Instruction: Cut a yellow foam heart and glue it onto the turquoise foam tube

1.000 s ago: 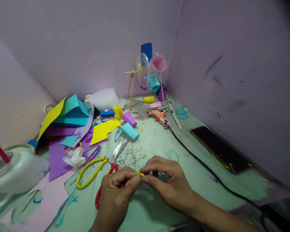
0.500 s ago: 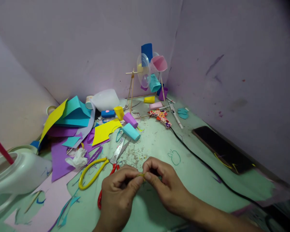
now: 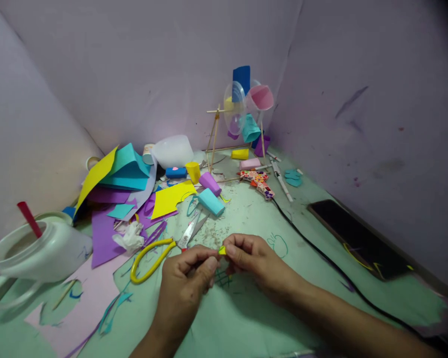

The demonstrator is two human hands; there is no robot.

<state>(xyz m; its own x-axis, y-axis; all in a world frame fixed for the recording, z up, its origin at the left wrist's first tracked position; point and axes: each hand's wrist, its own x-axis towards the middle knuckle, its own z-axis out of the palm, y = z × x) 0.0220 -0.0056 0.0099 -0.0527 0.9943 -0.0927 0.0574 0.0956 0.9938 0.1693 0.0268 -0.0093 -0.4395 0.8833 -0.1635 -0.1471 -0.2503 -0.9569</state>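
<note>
A small yellow piece (image 3: pixel 222 250) is pinched between the fingertips of my right hand (image 3: pixel 251 256). My left hand (image 3: pixel 191 278) is closed in a pinch, its fingertips against or right beside the piece's left side; whether they grip it is hard to tell. Scissors (image 3: pixel 151 261) with yellow and red handles lie behind my left hand, partly hidden by it. Beyond the hands are a light blue foam cup shape (image 3: pixel 211 202), a purple one (image 3: pixel 210 184) and a yellow sheet (image 3: pixel 171 199) with a cut edge.
A stick frame (image 3: pixel 215 132) with a clear disc and coloured cups stands at the back. A patterned glue gun (image 3: pixel 259 183) trails a black cable (image 3: pixel 321 257). A phone (image 3: pixel 347 238) lies right. Left are a white pot (image 3: pixel 48 253), foam sheets (image 3: pixel 108 238) and crumpled tissue (image 3: pixel 130 237).
The view has shifted, so the objects appear further right. The yellow piece now shows more clearly between the fingertips, and my right hand's fingers have closed up more.
</note>
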